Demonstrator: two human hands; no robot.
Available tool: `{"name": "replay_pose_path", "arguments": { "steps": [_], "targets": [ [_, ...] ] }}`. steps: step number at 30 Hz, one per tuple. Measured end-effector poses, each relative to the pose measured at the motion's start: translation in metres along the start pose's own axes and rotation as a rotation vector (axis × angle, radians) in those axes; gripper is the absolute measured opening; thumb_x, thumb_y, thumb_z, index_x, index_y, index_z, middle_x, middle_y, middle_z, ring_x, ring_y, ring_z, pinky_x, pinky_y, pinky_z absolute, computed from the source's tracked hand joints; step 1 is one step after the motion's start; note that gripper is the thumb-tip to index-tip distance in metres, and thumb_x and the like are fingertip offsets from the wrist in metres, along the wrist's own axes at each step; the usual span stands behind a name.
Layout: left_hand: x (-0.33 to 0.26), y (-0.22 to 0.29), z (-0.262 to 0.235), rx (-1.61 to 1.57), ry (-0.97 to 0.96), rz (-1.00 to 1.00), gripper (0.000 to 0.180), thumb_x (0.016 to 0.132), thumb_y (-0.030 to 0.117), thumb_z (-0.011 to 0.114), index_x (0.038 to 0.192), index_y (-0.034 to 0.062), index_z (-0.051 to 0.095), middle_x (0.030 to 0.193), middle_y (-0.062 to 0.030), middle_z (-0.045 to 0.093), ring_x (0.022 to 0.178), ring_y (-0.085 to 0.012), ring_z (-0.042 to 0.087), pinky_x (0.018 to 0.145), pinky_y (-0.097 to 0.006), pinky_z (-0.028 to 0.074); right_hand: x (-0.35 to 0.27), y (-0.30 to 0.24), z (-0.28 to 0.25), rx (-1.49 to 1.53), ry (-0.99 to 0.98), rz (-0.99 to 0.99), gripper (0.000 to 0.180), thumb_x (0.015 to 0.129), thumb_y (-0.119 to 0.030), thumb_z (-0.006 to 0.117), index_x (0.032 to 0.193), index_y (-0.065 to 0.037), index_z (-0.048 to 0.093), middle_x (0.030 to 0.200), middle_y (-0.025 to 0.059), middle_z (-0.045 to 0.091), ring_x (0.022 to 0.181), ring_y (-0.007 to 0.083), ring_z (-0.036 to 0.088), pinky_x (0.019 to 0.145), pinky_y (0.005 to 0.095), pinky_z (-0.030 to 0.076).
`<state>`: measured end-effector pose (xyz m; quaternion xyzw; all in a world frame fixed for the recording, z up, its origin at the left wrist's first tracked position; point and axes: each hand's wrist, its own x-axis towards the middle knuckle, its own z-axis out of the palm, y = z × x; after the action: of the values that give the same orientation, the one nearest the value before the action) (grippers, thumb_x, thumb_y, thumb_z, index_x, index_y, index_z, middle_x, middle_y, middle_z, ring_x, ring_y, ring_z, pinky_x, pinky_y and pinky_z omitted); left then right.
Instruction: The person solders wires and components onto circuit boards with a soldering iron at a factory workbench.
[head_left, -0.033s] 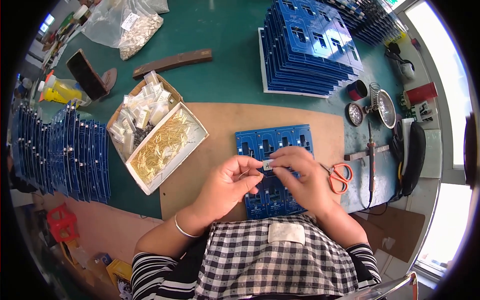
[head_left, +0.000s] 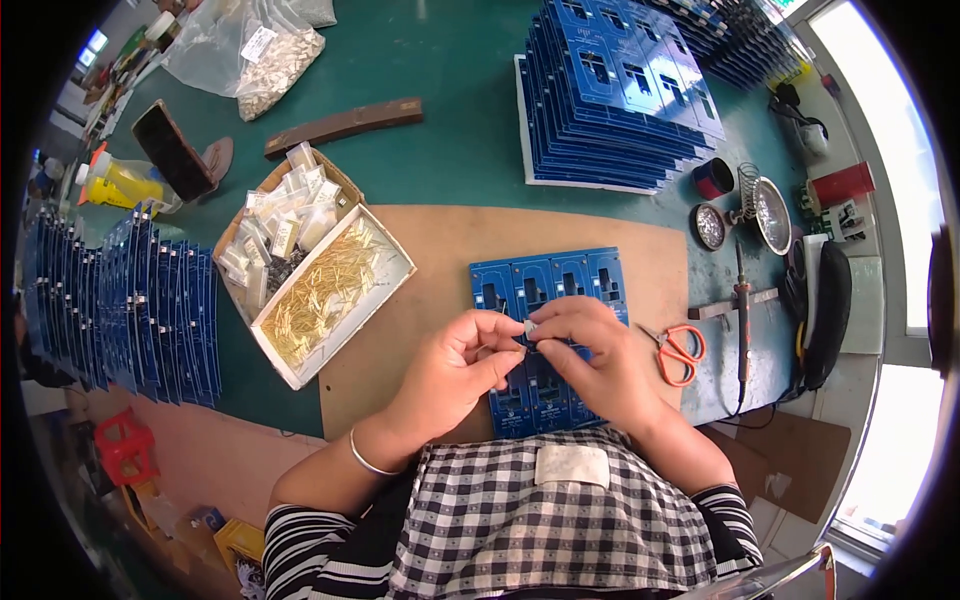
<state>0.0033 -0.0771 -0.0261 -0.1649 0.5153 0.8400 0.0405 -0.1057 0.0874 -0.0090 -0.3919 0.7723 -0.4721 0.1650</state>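
The left hand point(head_left: 450, 367) has its fingers drawn narrow; whether they grip anything, I can't tell from here. A tiny pale piece point(head_left: 530, 328), mostly covered, is above the part-hidden blue board point(head_left: 552, 411), pinched by the right hand point(head_left: 603, 357). Scissors point(head_left: 682, 355) lie beyond.

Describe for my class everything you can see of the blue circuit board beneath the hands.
The circuit board is a blue panel, roughly rectangular, with a smooth-looking face. Dark openings run in rows across it, with small pale marks around them. It lies flat on the brown mat, its near edge close to the checked apron. The left hand and right hand are above it and hide part of its middle; whether they touch it cannot be told.
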Motion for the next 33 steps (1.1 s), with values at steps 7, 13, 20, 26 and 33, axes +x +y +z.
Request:
{"name": "replay_pose_path", "arguments": {
  "steps": [7,13,20,26,33],
  "targets": [
    [0.002,-0.008,0.001,0.208,0.036,0.143,0.024,0.086,-0.003,0.063,0.109,0.0026,0.058,0.089,-0.0001,0.063,0.069,-0.0012,0.054,0.062,-0.017,0.046,0.003,-0.001,0.006,0.034,-0.059,-0.031,0.01,0.079,-0.007,0.07,0.088,-0.006,0.066,0.1,0.0077,0.064,0.094,0.027,0.06,0.083,0.0373,0.043],
    [0.002,-0.002,0.003,0.531,0.052,0.19,0.023,0.087,-0.007,0.061,0.109,0.001,0.059,0.09,-0.0025,0.065,0.074,-0.0037,0.058,0.065,-0.018,0.047,0.002,0.009,0.006,0.055,-0.087,-0.009,0.012,0.077,-0.007,0.07,0.087,-0.006,0.063,0.098,0.0085,0.062,0.092,0.0277,0.058,0.083,0.0383,0.042],
    [0.007,-0.003,0.005,0.441,0.048,0.217,0.021,0.085,-0.004,0.065,0.106,0.0006,0.064,0.088,-0.0045,0.066,0.08,-0.0077,0.062,0.071,-0.021,0.05,-0.003,0.01,0.004,0.032,-0.034,0.009,0.011,0.078,-0.004,0.067,0.086,-0.005,0.059,0.102,0.0105,0.059,0.098,0.0292,0.056,0.084,0.0372,0.043],
    [0.008,-0.006,-0.01,0.578,0.047,0.37,0.011,0.085,-0.002,0.066,0.096,0.0014,0.068,0.084,-0.004,0.063,0.071,-0.0082,0.058,0.06,-0.022,0.045,0.004,0.05,-0.038,-0.153,0.3,0.044,0.005,0.085,-0.002,0.061,0.087,-0.001,0.056,0.106,0.0114,0.056,0.098,0.023,0.055,0.082,0.0298,0.046],
    [0.013,-0.009,-0.01,0.476,0.089,0.314,0.008,0.085,-0.004,0.066,0.092,0.0008,0.066,0.085,-0.0026,0.061,0.064,-0.004,0.051,0.056,-0.018,0.041,0.002,0.066,-0.04,-0.216,0.281,0.144,0.006,0.086,-0.003,0.061,0.087,0.0,0.056,0.108,0.0095,0.054,0.074,0.014,0.055,0.064,0.026,0.045]
  ]
}}
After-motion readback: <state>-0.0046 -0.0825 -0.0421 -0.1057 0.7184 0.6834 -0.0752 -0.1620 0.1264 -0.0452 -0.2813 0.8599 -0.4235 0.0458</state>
